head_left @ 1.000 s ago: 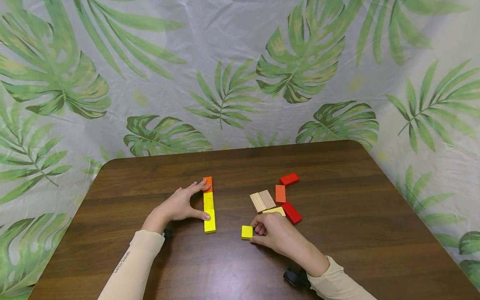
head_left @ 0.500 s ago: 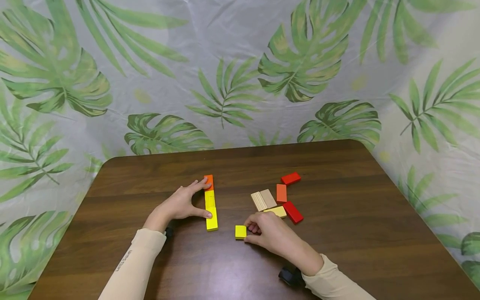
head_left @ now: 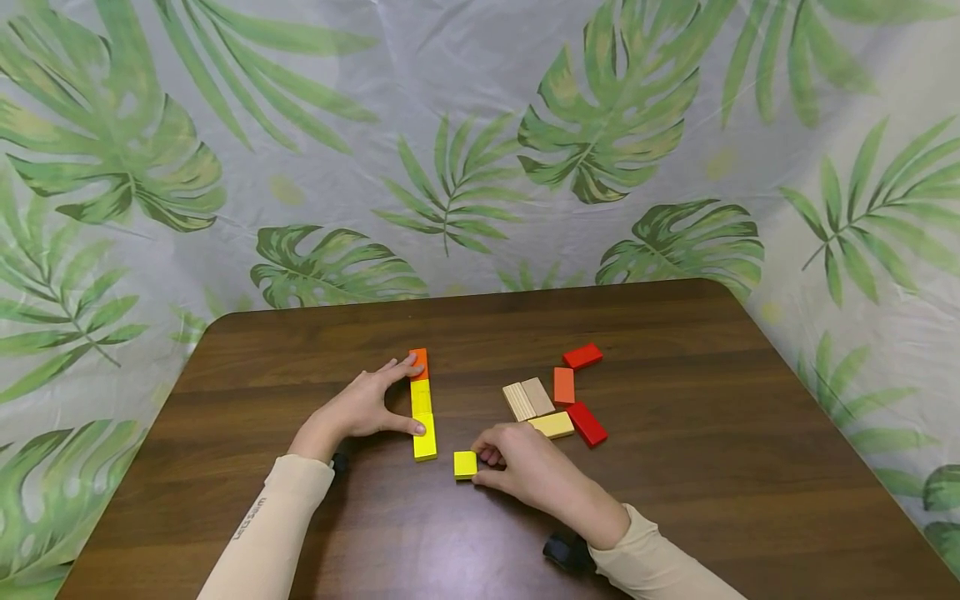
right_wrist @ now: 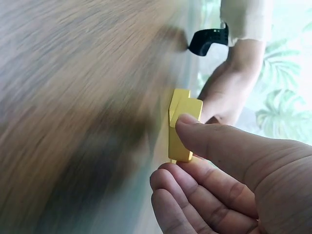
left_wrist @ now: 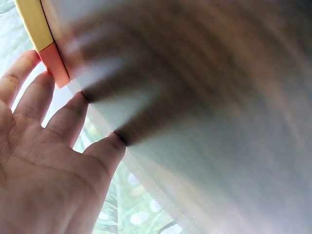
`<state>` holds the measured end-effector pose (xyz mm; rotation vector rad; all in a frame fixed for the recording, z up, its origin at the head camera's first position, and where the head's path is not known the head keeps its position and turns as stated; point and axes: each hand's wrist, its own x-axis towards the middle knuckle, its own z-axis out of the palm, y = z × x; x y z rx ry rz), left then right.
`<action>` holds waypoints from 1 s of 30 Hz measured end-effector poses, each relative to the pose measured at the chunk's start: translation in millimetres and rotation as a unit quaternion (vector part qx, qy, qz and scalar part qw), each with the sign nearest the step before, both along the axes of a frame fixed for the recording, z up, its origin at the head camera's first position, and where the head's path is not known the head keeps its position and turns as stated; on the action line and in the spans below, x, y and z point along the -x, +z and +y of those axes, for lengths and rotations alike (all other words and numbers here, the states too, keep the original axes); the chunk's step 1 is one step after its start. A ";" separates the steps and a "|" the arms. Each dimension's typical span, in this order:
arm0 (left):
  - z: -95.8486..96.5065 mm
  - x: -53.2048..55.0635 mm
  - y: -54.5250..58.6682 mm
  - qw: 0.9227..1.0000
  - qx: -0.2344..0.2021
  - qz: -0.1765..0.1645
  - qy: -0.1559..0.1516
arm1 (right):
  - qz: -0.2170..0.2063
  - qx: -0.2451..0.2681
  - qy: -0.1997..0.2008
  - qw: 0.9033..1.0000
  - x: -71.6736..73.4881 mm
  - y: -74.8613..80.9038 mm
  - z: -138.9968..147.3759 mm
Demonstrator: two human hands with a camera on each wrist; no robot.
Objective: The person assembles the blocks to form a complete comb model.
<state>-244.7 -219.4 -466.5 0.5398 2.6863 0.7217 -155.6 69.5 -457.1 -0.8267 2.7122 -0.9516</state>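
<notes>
On the dark wooden table, an orange block (head_left: pixel 420 372), a yellow block (head_left: pixel 422 397) and a nearer yellow block (head_left: pixel 425 445) form a straight row. My left hand (head_left: pixel 360 407) spans this row with fingers outstretched, its fingertips on the orange block and its thumb on the nearest yellow one. Between thumb and fingers, my right hand (head_left: pixel 528 468) pinches a separate yellow block (head_left: pixel 464 466), just right of the row's near end with a small gap between. The right wrist view shows the thumb against this pinched block (right_wrist: pixel 181 144).
Right of the row lie two natural wood blocks (head_left: pixel 527 399) side by side, a pale yellow block (head_left: pixel 552 426), an orange-red block (head_left: pixel 564 386) and two red blocks (head_left: pixel 587 424). A leaf-print cloth (head_left: pixel 450 167) hangs behind the table.
My right hand has slid the pinched yellow block leftward across the table, closer to the row. The left hand has stayed on the row.
</notes>
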 end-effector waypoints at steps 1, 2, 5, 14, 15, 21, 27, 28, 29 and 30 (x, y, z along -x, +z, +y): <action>-0.2 -0.1 0.1 1.000 0.001 0.000 0.000 | 0.001 0.001 0.002 1.000 0.1 -0.1 -1.8; -0.4 -0.2 0.1 1.000 0.000 -0.001 0.001 | 0.002 0.002 0.004 1.000 0.1 -0.3 -3.5; -0.8 -0.3 -0.1 1.000 -0.002 -0.001 0.003 | 0.008 0.004 0.010 1.000 0.2 -1.1 -7.5; -1.4 0.4 -0.2 1.000 -0.004 -0.003 0.002 | 0.018 0.003 0.010 1.000 0.3 -2.6 -20.0; -1.4 0.5 -0.1 1.000 -0.004 -0.004 0.002 | 0.019 0.002 0.011 1.000 0.5 -2.6 -21.5; -1.5 0.8 0.1 1.000 -0.007 -0.006 0.000 | 0.022 -0.004 0.014 1.000 0.7 -4.8 -28.9; -1.0 0.3 0.8 1.000 -0.007 -0.009 0.004 | 0.026 -0.007 0.012 1.000 1.1 -6.7 -33.2; -1.0 0.4 0.7 1.000 -0.007 -0.010 0.004 | 0.028 -0.007 0.012 1.000 1.3 -6.8 -33.6; -0.9 0.5 0.7 1.000 -0.007 -0.011 0.005 | 0.030 -0.007 0.011 0.999 1.6 -6.7 -34.1; -0.8 0.6 0.7 1.000 -0.007 -0.012 0.005 | 0.033 -0.008 0.012 0.999 1.8 -6.6 -34.5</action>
